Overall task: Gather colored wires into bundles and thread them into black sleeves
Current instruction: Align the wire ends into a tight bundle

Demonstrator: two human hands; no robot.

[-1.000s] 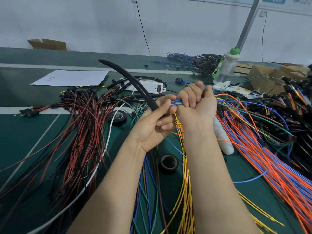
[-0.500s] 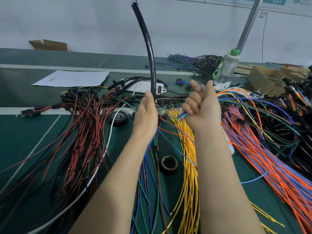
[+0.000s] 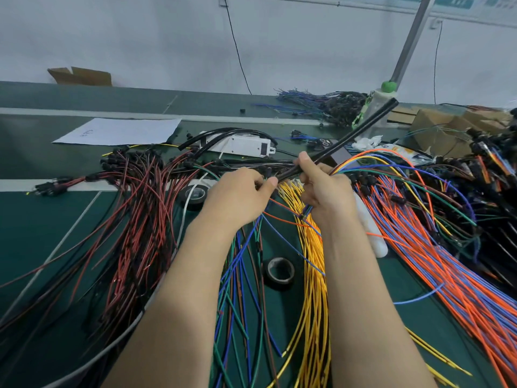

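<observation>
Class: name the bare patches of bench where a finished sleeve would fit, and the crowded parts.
Bare green bench lies left of the red and black wires; another strip runs behind the sheet of paper; a wedge sits between yellow wires and orange wires. The middle and right are crowded.

Person, upper limbs, two items. Left hand (image 3: 237, 200): bare; a short, plain nail shows at the thumb tip, and the knuckles are rounded with fine creases. Right hand (image 3: 327, 191): bare, of like build; its nails cannot be made out. Left forearm (image 3: 181, 303), behind the left hand: bare and smooth from the wrist to the frame's lower edge. Right forearm (image 3: 363, 303), behind the right hand: likewise bare and smooth, with a faint tendon line near the wrist.
</observation>
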